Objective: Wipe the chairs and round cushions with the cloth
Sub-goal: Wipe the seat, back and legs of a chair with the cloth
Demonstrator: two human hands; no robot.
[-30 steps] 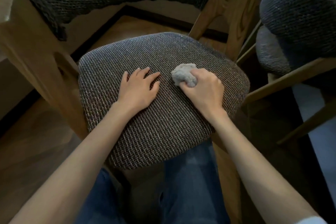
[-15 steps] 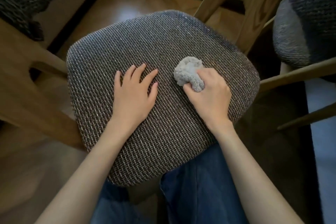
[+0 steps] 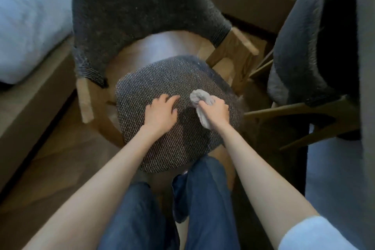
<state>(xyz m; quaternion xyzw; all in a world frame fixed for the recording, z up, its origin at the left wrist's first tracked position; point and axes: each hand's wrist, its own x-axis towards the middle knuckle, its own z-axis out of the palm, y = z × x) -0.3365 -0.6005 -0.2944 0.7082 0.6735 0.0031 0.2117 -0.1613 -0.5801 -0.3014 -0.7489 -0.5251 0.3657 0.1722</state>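
Two hands are working on the round cushion [image 3: 162,79] of the woven-back chair [image 3: 142,6], both resting on its tweedy top. The right hand [image 3: 215,110] is gripping the cloth [image 3: 199,97], a pale grey scrunched-up rag, with the fingers [image 3: 220,103] curled tight round its middle. One bunched end is poking out past the thumb toward the far edge of the cushion, and a looser tail is hanging out the near side of the fist, just beside the wrist. The cloth is sitting on the right half of the cushion; whether the bunch is actually pressing into the fabric is hard to tell from this angle.

The left hand [image 3: 160,114] is lying palm-down just beside it, holding nothing, fingers [image 3: 168,98] spread a bit and slightly bent, tips touching the weave. A small gap of cushion is showing between the two hands.

The person's jeans [image 3: 203,199] are showing right up against the near edge of the cushion, and a light blue sleeve [image 3: 316,233] is peeking in on the right arm. A second chair [image 3: 300,46] is standing close on the right, and white bedding [image 3: 24,16] is lying off to the left.
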